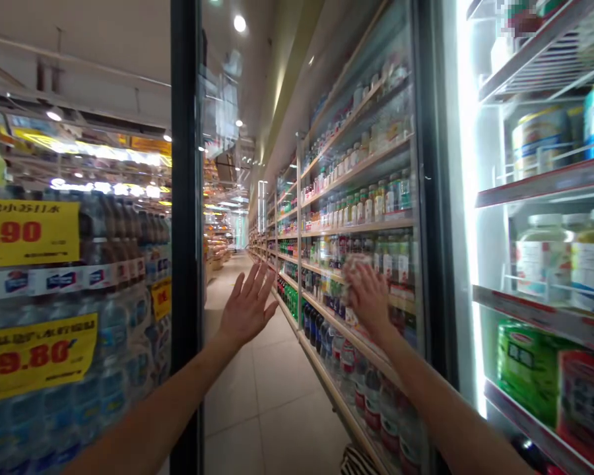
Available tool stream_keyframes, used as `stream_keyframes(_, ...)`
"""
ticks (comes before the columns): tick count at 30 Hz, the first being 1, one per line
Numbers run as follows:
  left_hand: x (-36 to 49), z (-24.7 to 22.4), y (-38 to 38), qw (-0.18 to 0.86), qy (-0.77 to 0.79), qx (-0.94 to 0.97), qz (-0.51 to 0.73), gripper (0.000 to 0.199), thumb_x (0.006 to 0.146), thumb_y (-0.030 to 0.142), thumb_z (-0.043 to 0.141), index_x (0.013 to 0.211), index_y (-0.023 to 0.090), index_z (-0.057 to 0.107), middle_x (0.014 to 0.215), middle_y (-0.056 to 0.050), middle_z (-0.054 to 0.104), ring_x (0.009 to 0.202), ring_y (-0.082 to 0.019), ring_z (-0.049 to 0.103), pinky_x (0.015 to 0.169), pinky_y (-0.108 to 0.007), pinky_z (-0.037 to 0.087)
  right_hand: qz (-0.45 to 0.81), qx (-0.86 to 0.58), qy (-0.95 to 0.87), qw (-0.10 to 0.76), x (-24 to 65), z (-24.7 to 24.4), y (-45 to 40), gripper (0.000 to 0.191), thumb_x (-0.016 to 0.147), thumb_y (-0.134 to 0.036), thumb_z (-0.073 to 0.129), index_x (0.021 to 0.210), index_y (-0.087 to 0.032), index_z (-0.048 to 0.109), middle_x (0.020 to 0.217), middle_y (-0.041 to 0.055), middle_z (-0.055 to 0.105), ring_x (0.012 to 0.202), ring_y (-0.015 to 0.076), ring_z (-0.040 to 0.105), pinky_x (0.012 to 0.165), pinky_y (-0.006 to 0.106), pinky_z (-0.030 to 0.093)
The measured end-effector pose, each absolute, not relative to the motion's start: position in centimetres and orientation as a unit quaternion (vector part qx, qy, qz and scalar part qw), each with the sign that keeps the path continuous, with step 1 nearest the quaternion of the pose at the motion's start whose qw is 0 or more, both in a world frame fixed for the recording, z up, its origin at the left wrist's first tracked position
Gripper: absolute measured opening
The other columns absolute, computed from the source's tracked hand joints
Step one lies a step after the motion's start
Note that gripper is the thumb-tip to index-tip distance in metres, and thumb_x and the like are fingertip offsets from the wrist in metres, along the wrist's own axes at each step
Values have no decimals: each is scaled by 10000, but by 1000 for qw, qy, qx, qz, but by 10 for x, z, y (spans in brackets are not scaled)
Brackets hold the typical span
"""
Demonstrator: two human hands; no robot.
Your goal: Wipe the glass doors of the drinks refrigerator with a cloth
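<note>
A glass cooler door (277, 402) in a black frame stands swung out in front of me. My left hand (246, 305) is spread out at the glass, fingers extended upward, with nothing in it. At the right part of the pane, my right hand (369, 290) has a crumpled pale cloth (351, 267) under its fingers, held to the glass. The cloth is slightly blurred and partly covered by the hand. Shelves of bottles (361, 211) show in the glass behind both hands.
To the right, a lit cooler (475, 237) holds cans, bottles and green and red packs (527, 369) on shelves. On the left stand stacked packs of bottled drinks (113, 330) with yellow price signs (30, 231). Something striped (356, 460) shows low down near the floor.
</note>
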State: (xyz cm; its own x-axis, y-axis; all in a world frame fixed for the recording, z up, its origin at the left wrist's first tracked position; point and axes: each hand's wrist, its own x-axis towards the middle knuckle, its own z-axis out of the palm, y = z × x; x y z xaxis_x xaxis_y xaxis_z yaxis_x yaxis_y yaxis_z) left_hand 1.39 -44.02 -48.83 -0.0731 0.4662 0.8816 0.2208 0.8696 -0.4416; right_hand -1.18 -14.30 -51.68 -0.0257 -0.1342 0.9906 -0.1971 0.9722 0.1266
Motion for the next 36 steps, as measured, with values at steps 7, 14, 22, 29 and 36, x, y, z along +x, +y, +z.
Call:
stream_keyframes(7, 12, -490, -439, 633, -734, -231, 89, 639, 854, 409, 470, 1405, 162, 261, 1450, -123, 301, 1382, -228, 154, 1119, -426, 120, 103, 24, -706, 700, -13, -516, -143, 438, 854, -283, 407, 1279, -215, 485, 1373, 122, 428, 1318, 282, 299, 1013, 490, 299)
stream_keyframes(14, 14, -490, -438, 635, -732, -229, 89, 633, 862, 410, 458, 1406, 155, 257, 1447, -127, 304, 1379, -227, 167, 1114, -424, 131, -11, 179, -701, 690, -12, -532, -163, 345, 848, -269, 464, 1181, -291, 551, 1322, 49, 495, 1323, 231, 306, 1064, 481, 233)
stream_keyframes(22, 13, -492, -437, 646, -722, -234, 83, 691, 856, 390, 479, 1432, 177, 163, 1447, -124, 300, 1383, -223, 140, 1117, -422, 119, 112, -14, -698, 707, -15, -525, -138, 445, 869, -279, 390, 1295, -178, 468, 1378, 163, 405, 1315, 298, 298, 994, 499, 324)
stream_keyframes(29, 16, -494, -434, 633, -739, -223, 63, 695, 856, 370, 476, 1437, 204, 133, 1458, -101, 279, 1377, -219, 174, 1119, -425, 114, 47, 74, -729, 679, -14, -525, -131, 409, 854, -253, 416, 1251, -282, 508, 1377, 77, 434, 1313, 251, 324, 1046, 499, 254)
stream_keyframes(36, 16, -495, -433, 621, -752, -214, 57, 665, 865, 368, 459, 1434, 205, 154, 1462, -99, 268, 1378, -224, 168, 1116, -435, 115, 63, 55, -737, 670, -9, -521, -129, 435, 873, -277, 383, 1301, -257, 466, 1391, 94, 414, 1337, 254, 278, 1041, 484, 277)
